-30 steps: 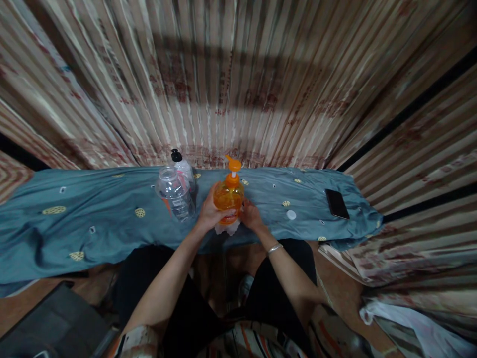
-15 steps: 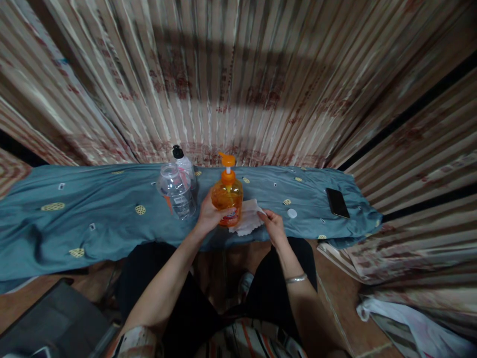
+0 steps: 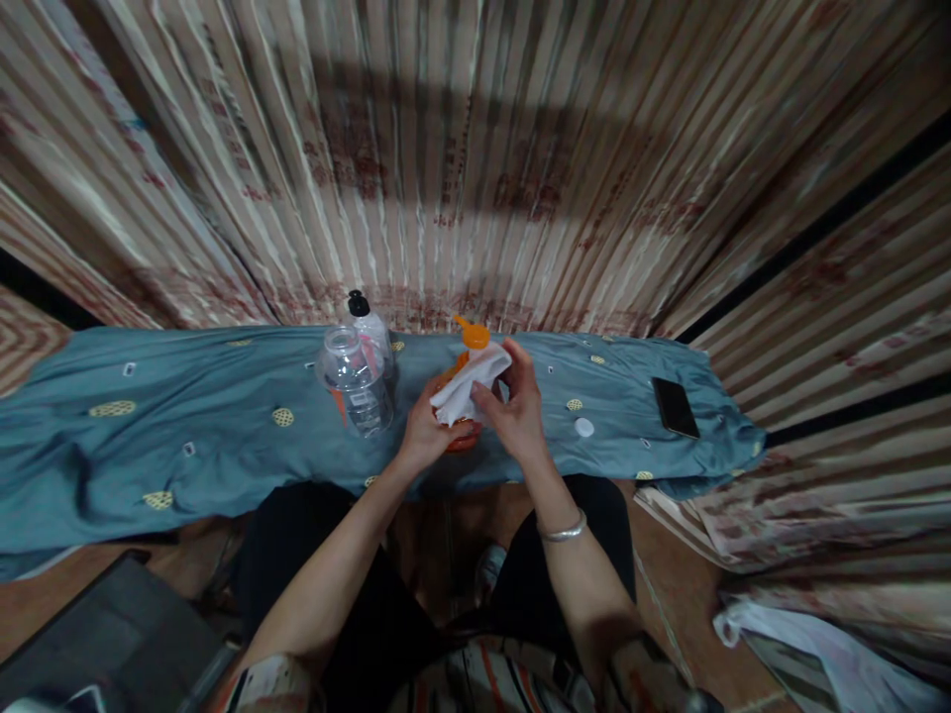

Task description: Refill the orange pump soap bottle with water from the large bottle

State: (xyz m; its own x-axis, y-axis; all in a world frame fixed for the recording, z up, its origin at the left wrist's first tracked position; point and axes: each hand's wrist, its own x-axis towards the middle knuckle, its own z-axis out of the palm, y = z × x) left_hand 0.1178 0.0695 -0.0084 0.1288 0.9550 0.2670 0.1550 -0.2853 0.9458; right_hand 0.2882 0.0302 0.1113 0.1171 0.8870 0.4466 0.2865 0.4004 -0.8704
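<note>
An orange pump bottle [image 3: 464, 437] of amber liquid stands on the cloth-covered bench in front of me, its orange pump head on top. My left hand [image 3: 431, 426] is closed round the left side of its body. A white wipe [image 3: 470, 384] is pinched in my right hand [image 3: 514, 401], with the thumb in front and fingers behind. It lies across the upper front of the bottle just under the pump and hides most of the body. Left of my left hand stand a clear plastic bottle [image 3: 358, 396] without a cap and a clear bottle with a black top [image 3: 360, 305].
The bench carries a blue-green cloth [image 3: 238, 426] with a pineapple print. To the right lie a small white disc [image 3: 583, 427] and a black phone [image 3: 676, 407]. A pleated curtain [image 3: 461, 178] hangs directly behind the bench. A dark grey box-like object [image 3: 111, 634] sits at lower left.
My right hand has lifted the white wipe off the cloth and brought it left and up against the bottle. The pump head has shifted slightly right and its spout has turned.
</note>
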